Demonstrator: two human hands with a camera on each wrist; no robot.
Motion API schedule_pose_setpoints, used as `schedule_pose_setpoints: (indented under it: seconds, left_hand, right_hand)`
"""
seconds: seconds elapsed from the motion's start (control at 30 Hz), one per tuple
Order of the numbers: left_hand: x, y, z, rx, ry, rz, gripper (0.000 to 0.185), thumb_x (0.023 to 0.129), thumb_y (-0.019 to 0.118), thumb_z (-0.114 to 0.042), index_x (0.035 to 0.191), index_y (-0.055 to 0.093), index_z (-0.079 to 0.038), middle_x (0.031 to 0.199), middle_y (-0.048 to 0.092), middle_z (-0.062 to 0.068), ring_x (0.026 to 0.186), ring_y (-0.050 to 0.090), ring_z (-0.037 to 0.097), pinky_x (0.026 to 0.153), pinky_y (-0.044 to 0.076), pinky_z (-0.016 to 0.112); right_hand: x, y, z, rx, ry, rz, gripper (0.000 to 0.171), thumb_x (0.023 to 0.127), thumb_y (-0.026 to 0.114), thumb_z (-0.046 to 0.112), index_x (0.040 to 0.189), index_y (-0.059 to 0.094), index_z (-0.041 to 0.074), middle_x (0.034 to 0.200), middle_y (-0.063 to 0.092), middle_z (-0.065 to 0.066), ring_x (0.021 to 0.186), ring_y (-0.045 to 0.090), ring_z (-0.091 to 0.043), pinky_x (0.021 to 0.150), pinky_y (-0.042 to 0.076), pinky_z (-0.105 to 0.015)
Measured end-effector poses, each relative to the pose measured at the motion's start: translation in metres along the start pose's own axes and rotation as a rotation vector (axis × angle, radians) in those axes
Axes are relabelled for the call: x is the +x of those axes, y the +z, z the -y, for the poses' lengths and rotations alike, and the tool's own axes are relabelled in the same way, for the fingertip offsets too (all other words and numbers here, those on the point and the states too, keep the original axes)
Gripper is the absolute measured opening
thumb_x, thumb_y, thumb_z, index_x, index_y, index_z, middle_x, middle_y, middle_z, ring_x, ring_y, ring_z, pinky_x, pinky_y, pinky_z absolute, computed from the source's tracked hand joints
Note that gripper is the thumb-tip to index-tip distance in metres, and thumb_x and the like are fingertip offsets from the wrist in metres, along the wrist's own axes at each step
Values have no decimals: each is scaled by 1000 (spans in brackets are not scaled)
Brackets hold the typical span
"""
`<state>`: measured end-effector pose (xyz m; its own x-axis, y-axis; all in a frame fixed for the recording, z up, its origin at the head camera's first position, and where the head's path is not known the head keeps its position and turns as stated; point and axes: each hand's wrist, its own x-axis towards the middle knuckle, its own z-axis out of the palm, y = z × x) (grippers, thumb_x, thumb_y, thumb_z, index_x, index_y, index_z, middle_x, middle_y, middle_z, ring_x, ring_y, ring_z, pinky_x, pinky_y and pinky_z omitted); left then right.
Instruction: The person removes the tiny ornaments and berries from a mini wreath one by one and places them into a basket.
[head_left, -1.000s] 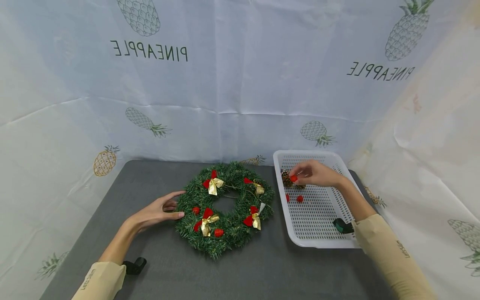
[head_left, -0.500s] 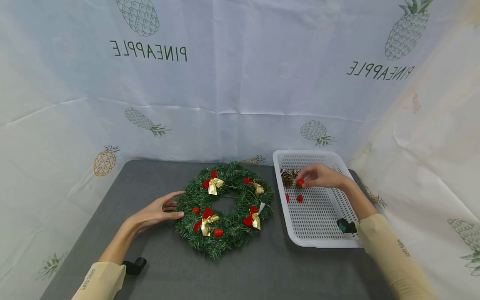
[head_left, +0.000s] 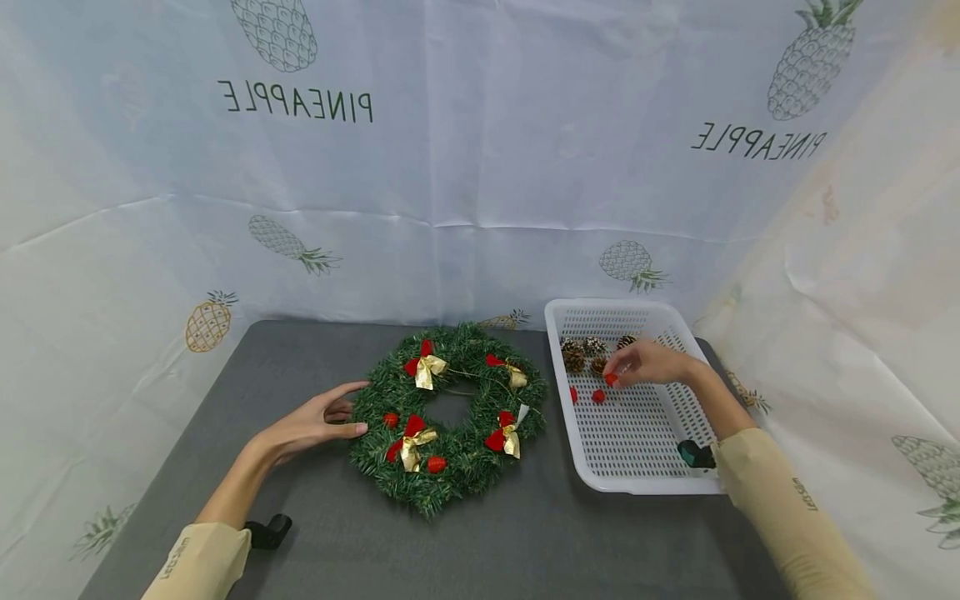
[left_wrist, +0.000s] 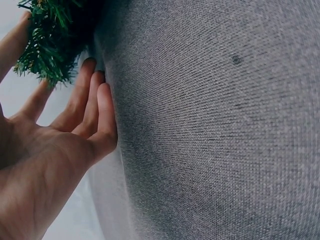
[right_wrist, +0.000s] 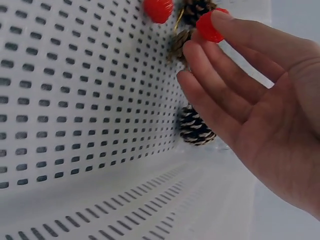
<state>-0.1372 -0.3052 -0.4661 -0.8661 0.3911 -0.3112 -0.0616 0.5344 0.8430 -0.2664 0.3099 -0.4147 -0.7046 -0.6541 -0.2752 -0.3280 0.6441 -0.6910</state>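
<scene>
A green Christmas wreath (head_left: 465,483) with red-and-gold bows (head_left: 414,442) and small red berry-like balls (head_left: 437,464) lies on the dark grey table. At its left edge my left hand (head_left: 318,421) rests, thumb and index finger spread apart against the greenery; in the left wrist view the other fingers (left_wrist: 106,107) lie by the table surface. My right hand (head_left: 651,363) is over the white perforated basket (head_left: 630,483), pinching a red berry-like ball (right_wrist: 210,26) between thumb and fingertips. Beneath it, another red ball (right_wrist: 159,9) lies on the basket floor.
Several pine cones (head_left: 573,360), some white-tipped (right_wrist: 195,127), sit toward the back of the basket. Another red ball (head_left: 573,395) is by its left wall. A pineapple-print curtain (head_left: 487,167) hangs behind the table. Black straps (head_left: 268,532) show at the wrists.
My right hand, with the red ball pinched, has moved right and slightly toward me over the basket, uncovering more pine cones. The left hand and wreath stay put.
</scene>
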Motion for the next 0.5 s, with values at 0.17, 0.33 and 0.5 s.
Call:
schedule_pose_setpoints:
  seconds: [0.17, 0.33, 0.5]
  left_hand:
    - [0, 0, 0, 0, 3, 2, 87, 105, 73, -39, 175, 24, -18, 174, 25, 36, 160, 30, 60, 120, 42, 74]
    - [-1, 0, 0, 4, 8, 1, 87, 105, 73, -39, 175, 24, -18, 174, 26, 36, 159, 30, 60, 120, 42, 74]
    - [-1, 0, 0, 11, 8, 1, 87, 105, 72, -39, 175, 24, -19, 174, 27, 36, 159, 31, 60, 121, 43, 73]
  right_hand:
    - [0, 3, -5, -12, 33, 8, 28, 96, 79, 8, 120, 77, -6, 107, 80, -18, 89, 69, -12, 76, 62, -32]
    - [0, 6, -10, -14, 75, 32, 29, 96, 80, 9, 122, 78, -4, 106, 80, -14, 89, 68, -12, 75, 60, -30]
    - [1, 8, -12, -14, 93, 51, 30, 95, 80, 7, 122, 78, -4, 106, 81, -15, 89, 69, -14, 76, 61, -29]
